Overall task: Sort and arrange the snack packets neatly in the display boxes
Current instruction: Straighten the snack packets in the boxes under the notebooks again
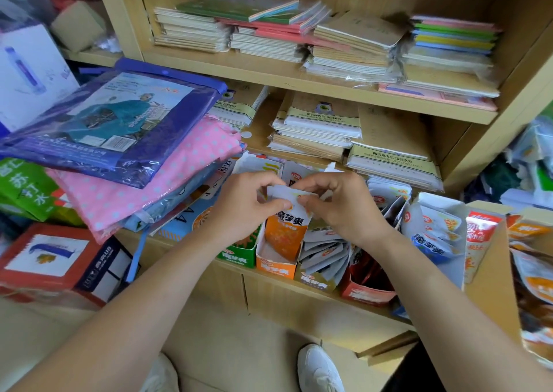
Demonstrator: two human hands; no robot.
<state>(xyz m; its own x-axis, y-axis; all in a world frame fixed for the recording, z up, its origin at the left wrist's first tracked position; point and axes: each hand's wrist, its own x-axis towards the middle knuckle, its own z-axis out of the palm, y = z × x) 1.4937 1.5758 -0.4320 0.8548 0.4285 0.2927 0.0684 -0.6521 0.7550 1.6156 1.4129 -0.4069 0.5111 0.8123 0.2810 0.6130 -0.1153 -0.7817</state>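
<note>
The left forearm and right forearm are bare along all their visible length, with no sleeve reaching them, and so are the left hand and right hand. On the feet are white trainers. The right shoe shows a rounded toe and stitched panels (the left shoe is largely hidden behind the forearm).

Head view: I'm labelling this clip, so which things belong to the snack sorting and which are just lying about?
Job: left hand and right hand, both pinching the orange packet; orange box; grey packets; red box.
Lying about: notebooks; raincoat pack; pink dotted pack.
</note>
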